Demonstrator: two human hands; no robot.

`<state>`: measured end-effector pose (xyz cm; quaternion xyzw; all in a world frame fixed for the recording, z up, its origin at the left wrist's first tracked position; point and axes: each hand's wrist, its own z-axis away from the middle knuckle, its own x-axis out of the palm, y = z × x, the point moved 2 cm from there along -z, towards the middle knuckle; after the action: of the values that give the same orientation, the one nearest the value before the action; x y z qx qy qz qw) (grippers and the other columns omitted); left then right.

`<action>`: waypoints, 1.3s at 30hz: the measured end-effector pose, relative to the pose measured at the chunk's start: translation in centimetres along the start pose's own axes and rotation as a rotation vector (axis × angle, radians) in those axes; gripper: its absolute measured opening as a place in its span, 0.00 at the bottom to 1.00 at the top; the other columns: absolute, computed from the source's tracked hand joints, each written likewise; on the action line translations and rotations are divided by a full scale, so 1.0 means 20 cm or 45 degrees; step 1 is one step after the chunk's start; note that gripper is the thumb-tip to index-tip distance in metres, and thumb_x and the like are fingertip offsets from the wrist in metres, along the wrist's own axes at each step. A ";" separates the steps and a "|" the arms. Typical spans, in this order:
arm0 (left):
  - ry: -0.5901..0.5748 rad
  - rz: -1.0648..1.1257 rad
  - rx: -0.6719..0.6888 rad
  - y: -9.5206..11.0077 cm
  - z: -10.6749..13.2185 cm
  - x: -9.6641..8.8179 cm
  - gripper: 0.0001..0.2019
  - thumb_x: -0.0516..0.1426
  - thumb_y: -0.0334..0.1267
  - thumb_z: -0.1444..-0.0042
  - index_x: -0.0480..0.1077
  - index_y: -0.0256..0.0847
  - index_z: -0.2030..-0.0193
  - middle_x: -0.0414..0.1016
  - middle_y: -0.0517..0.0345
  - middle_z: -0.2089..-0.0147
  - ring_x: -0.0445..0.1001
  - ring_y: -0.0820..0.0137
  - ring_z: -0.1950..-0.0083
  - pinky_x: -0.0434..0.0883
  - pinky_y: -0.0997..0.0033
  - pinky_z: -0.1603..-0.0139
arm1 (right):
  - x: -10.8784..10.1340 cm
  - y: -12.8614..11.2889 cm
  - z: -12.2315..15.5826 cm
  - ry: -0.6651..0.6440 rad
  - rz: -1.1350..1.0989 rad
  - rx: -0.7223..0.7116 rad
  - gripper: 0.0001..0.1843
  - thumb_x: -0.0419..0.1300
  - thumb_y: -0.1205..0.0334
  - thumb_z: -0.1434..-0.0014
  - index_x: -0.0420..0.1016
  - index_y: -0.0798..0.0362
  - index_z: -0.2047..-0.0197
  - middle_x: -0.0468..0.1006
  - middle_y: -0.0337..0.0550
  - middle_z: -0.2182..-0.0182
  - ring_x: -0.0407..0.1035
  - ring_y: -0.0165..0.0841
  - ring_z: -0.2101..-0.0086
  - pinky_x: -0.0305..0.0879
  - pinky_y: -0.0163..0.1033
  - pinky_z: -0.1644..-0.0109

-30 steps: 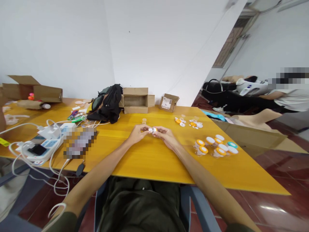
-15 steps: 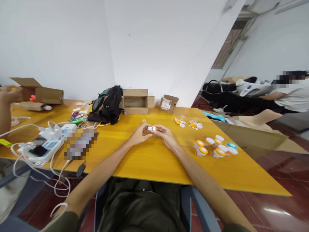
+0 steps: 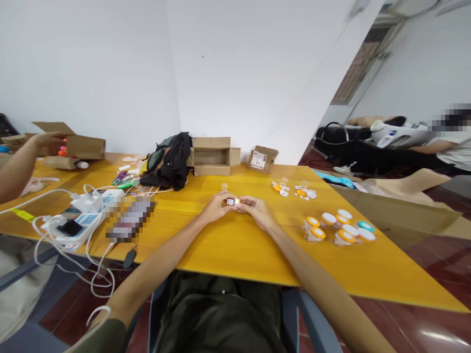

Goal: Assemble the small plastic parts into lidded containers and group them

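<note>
Over the middle of the table, my left hand (image 3: 216, 208) and my right hand (image 3: 259, 212) meet at a small jar (image 3: 231, 201) with dark-and-white patterned sides and an orange-and-white end. My left fingers are closed around its patterned side, while my right fingertips pinch the capped end. The jar lies tilted sideways, and fingers cover part of it. Just beyond my left hand stands a small clear container (image 3: 224, 186). To the right is a group of clear jars (image 3: 315, 233) with orange, white and teal lids. Loose orange and white lids (image 3: 283, 193) lie farther back.
A power strip (image 3: 79, 223) with tangled white cables and a phone (image 3: 131, 219) lie at left. Along the wall are a black bag (image 3: 172, 162), an open cardboard box (image 3: 212, 156) and a smaller box (image 3: 262, 159). A co-worker's hand (image 3: 49, 139) is at another box (image 3: 86, 147).
The view has turned slightly left, so everything appears farther right. Both my hands still hold the jar, its patterned side a little more exposed. The co-worker's hand has moved over to the box.
</note>
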<state>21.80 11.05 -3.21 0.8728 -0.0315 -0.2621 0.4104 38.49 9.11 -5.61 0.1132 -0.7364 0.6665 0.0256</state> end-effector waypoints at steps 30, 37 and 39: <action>0.030 -0.132 0.147 -0.01 0.00 0.00 0.06 0.62 0.33 0.47 0.74 0.40 0.61 0.74 0.56 0.63 0.72 0.68 0.62 0.70 0.68 0.57 | 0.02 -0.01 0.00 -0.026 0.115 -0.087 0.21 0.74 0.45 0.62 0.79 0.51 0.70 0.82 0.41 0.72 0.75 0.34 0.70 0.74 0.42 0.61; 0.016 -0.146 0.164 0.00 0.00 0.00 0.07 0.61 0.38 0.44 0.73 0.40 0.59 0.74 0.54 0.62 0.72 0.66 0.60 0.70 0.65 0.55 | 0.03 -0.03 0.01 -0.068 0.128 -0.086 0.22 0.73 0.42 0.61 0.79 0.51 0.71 0.80 0.40 0.75 0.73 0.32 0.74 0.73 0.40 0.65; 0.012 -0.155 0.166 0.01 0.00 0.00 0.07 0.60 0.38 0.44 0.73 0.40 0.59 0.74 0.54 0.62 0.72 0.66 0.60 0.70 0.65 0.54 | 0.03 -0.03 0.01 -0.076 0.131 -0.084 0.23 0.72 0.41 0.61 0.79 0.51 0.72 0.80 0.40 0.76 0.72 0.31 0.75 0.73 0.39 0.66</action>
<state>21.85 10.87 -3.16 0.8992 0.0065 -0.2801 0.3362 38.12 8.86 -4.86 0.0940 -0.7633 0.6386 -0.0269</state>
